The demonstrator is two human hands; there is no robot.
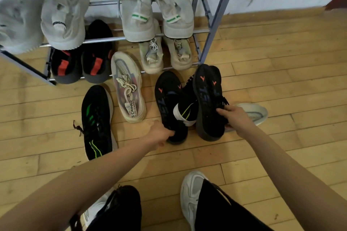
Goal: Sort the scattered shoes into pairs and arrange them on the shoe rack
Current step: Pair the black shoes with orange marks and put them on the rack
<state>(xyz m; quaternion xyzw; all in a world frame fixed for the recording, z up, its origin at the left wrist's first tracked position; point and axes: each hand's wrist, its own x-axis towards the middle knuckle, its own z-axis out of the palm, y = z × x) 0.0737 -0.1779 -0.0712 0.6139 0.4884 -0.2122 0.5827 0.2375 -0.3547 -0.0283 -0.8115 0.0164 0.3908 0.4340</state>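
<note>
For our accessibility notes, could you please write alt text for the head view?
The left hand grips a black shoe and the right hand its match, before a rack holding white and black pairs. A green-striped shoe and a white shoe lie on the wooden floor nearby.

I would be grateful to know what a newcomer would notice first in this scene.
Two bare arms reach to the middle of the wooden floor, where the left hand grips the heel of a black chevron sneaker and the right hand holds its tilted twin. Behind them, the grey shoe rack carries pale high-tops, and a green-striped black sneaker lies loose on the left.
</note>
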